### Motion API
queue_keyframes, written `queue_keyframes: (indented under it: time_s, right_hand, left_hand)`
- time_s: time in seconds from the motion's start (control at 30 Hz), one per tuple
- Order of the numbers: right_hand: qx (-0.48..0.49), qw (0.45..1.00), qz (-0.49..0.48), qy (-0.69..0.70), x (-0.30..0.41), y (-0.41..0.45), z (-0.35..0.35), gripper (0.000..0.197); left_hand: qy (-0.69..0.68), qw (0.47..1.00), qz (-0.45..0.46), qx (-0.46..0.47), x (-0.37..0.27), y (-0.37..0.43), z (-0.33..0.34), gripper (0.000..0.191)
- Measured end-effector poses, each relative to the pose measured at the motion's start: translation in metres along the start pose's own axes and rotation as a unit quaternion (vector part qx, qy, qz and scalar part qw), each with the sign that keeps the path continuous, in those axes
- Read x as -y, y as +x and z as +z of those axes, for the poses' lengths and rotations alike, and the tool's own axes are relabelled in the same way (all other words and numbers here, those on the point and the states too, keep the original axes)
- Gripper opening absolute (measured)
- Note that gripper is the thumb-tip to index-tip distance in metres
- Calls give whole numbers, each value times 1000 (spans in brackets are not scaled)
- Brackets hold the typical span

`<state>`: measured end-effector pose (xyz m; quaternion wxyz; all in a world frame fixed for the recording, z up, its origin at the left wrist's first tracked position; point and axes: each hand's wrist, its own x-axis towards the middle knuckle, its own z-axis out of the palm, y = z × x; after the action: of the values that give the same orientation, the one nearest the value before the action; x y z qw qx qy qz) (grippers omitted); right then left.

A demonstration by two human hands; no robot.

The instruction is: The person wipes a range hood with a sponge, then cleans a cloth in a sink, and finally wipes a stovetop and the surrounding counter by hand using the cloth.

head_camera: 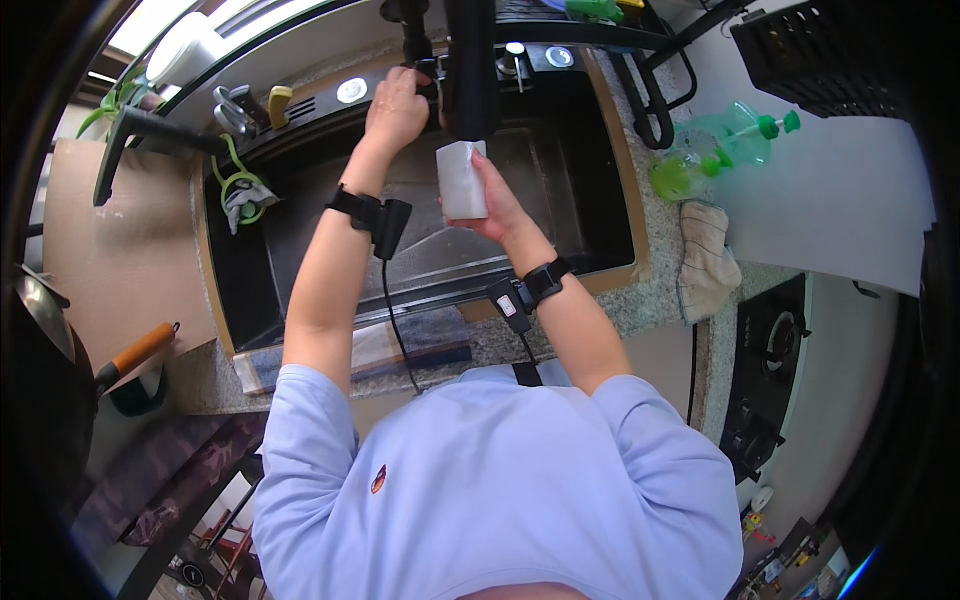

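My right hand (pixel 499 196) holds a white rectangular block (pixel 460 184), possibly a sponge, upright just under the end of the thick black faucet (pixel 471 75). The thumb lies along the block's right side, and the other fingers are behind and below it. At the faucet's left side is my left hand (pixel 397 109), its fingers bent against the fitting. The fingertips are partly hidden, so a firm grip there cannot be made out. Both hands are over a black sink (pixel 517 161) with a wet-looking bottom. Each wrist wears a black strap with a cabled device.
A green holder (pixel 244 191) with a grey cloth hangs at the sink's left wall. Scissors (pixel 232 109) and a yellow-handled tool (pixel 279 106) stand behind. Green-topped bottles (pixel 690 165) and a folded cloth (pixel 706 251) are right, near a gas stove (pixel 765 367). A wooden-handled pan (pixel 142 352) is left.
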<state>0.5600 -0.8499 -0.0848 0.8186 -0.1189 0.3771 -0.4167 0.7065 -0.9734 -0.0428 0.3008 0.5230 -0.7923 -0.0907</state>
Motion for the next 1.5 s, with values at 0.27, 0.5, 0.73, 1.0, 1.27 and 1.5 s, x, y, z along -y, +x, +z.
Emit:
queue_keyframes:
  time_s: [0.27,0.5,0.73,1.0,1.27,1.5]
  right_hand:
    - [-3,1000,12,-12,-6,-8,-9,62]
    - [-3,999,-25,25,6,-28,-5,56]
    - [-47,957,-73,-277,18,-51,-25,69]
    - [-58,818,-148,-553,29,-87,-32,82]
    - [-47,770,-183,-610,21,-108,-63,85]
    - [-209,709,-212,-639,21,-146,-89,73]
  left_hand:
    - [-27,995,-47,83,43,25,41,27]
    - [-111,989,-60,80,35,9,30,33]
    - [-464,801,-243,290,-62,-79,5,51]
    - [-531,736,-232,349,-67,-113,8,65]
    - [-426,808,-211,348,-108,-117,13,70]
    - [-374,839,-296,263,-124,-131,34,62]
